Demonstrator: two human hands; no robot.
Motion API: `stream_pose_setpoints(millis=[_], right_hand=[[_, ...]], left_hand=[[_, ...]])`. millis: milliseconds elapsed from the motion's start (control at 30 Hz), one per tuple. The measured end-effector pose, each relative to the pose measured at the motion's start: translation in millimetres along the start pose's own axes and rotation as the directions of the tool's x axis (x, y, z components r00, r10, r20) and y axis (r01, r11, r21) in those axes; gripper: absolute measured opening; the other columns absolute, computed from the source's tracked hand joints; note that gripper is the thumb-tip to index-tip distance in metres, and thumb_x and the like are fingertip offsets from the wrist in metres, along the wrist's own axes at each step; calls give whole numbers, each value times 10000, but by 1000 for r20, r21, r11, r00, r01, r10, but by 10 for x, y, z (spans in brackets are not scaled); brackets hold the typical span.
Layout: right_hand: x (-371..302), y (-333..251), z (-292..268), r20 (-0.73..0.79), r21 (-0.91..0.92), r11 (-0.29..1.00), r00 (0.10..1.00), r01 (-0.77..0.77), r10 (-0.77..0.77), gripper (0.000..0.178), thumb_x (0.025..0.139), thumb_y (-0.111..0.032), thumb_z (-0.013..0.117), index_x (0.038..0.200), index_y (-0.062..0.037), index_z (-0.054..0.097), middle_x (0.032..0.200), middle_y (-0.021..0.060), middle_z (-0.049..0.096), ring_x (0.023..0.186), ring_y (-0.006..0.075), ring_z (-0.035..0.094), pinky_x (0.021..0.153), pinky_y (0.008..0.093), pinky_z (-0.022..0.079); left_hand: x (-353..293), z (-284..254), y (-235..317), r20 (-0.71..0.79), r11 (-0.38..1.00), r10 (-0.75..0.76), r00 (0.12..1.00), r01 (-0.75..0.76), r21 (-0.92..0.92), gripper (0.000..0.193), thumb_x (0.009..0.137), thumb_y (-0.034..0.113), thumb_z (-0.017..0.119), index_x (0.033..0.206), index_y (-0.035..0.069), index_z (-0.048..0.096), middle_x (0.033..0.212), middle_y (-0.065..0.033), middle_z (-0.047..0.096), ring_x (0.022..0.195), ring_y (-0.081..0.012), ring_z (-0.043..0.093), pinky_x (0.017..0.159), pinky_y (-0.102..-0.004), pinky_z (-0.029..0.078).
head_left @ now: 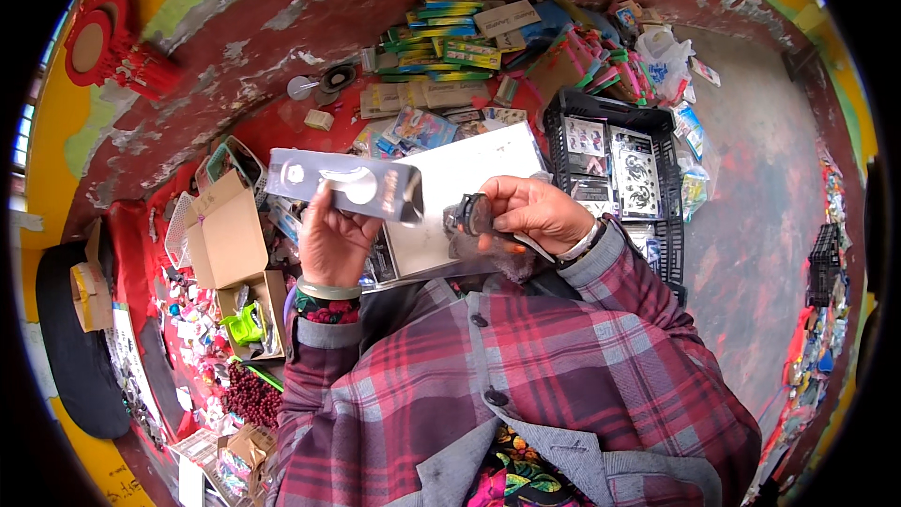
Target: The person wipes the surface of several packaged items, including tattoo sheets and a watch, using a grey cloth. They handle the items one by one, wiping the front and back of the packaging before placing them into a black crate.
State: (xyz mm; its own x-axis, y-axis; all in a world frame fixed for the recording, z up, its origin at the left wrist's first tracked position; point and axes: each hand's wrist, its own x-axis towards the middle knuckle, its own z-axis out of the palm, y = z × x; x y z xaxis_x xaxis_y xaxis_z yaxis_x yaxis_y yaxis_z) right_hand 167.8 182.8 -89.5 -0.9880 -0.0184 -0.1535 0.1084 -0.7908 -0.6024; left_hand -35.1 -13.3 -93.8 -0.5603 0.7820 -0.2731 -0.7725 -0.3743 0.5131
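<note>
My left hand (336, 242) is closed on a slim dark grey box (358, 184) with a pale rounded picture on its face. It holds the box tilted over a white board (483, 158) that lies in front of me. My right hand (537, 213) pinches a small black item (469, 213), whose kind I cannot make out. Below that item hangs crumpled clear plastic (507, 256), which looks like a bag around or beneath it. The fingers of my right hand hide part of the item.
A black plastic crate (669, 145) with flat printed packs stands to the right. Green and yellow boxes (441, 38) are heaped at the back. On the left sits an opened cardboard box (225, 235) near dark red beads (251, 397). A peeling red wall (282, 14) runs behind.
</note>
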Motion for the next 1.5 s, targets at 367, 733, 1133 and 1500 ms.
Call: stream_pose_setpoints(millis=[367,733,1133,1500], right_hand=[[-161,-225,232,-93,-217,956,971,198,-222,502,855,-52,592,1303,65,402,1155,129,582,826,129,622,580,165,483],[27,-139,430,-91,-267,943,968,201,-232,505,894,-14,512,1367,12,338,1166,123,571,829,136,611,765,233,494],[125,-15,481,-79,-322,938,983,131,-165,511,896,-36,531,1363,-15,322,1185,139,558,912,150,618,795,259,505],[81,55,437,-123,-329,935,988,-131,95,361,895,-69,544,1218,80,484,1005,126,639,796,146,649,757,251,509]], left_hand=[[-152,-112,-140,-185,633,-454,872,461,622,518,907,481,508,995,-24,578,833,-144,665,703,-209,663,634,-296,534],[-340,338,17,234,758,-223,947,17,652,384,960,276,466,1174,-32,546,1149,-189,591,1051,-243,588,859,-343,493],[-54,461,-393,225,984,-136,965,105,143,422,958,271,462,1294,16,428,1260,-148,523,1187,-237,490,1026,-384,362],[-35,437,-281,162,997,-67,985,60,49,455,961,243,445,1317,-27,361,1246,-245,503,1175,-320,509,1014,-417,414]])
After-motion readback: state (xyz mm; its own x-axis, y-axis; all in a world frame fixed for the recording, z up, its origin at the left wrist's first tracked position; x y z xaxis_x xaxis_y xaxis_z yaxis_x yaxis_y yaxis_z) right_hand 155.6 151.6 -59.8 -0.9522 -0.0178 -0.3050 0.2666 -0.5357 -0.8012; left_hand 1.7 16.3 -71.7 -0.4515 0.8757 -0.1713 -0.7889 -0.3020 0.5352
